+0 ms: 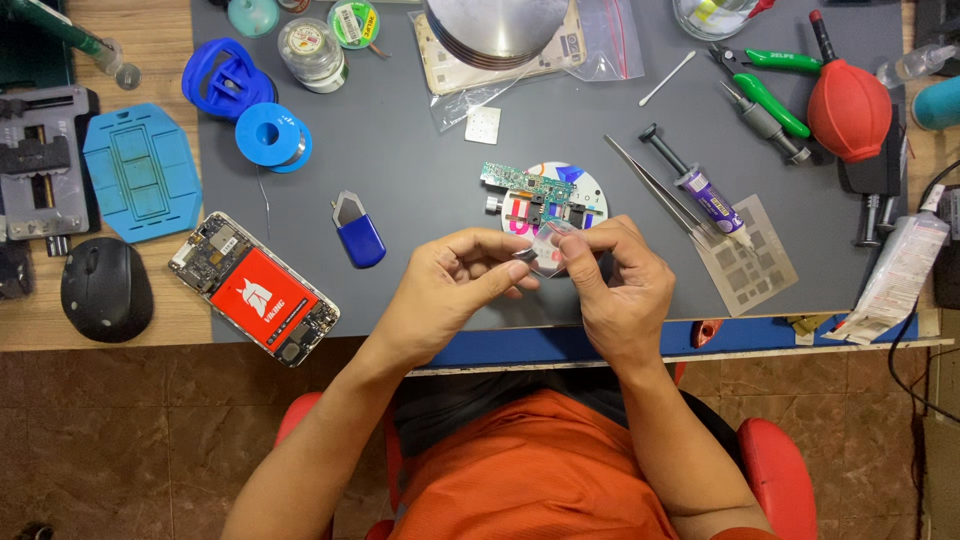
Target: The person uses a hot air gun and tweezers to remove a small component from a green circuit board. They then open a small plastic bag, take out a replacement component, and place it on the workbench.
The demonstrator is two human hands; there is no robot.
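Head view puts my two hands together over the near edge of the grey surface (400, 180), both pinched on one small clear plastic piece (548, 247). My left hand (450, 285) grips its left edge between thumb and forefinger; my right hand (615, 285) holds the right side, fingertips curled over it. The piece sits between the two hands, lifted just above the surface, and I cannot tell whether it is a bag, a film or a cover.

Just beyond my fingers lies a round white holder (555, 200) with a green circuit board (512, 180) clamped across it. I judge the work is at an early-to-middle point: the board is mounted, but the clear piece is in hand and not yet on anything.

Further out, right of the holder, lie tweezers (655, 190), a syringe (695, 180) and a metal stencil (745, 260). To the left sit a blue pry tool (358, 232) and an opened phone (255, 288) with a red battery showing. A red blower bulb (848, 105) rests far right.
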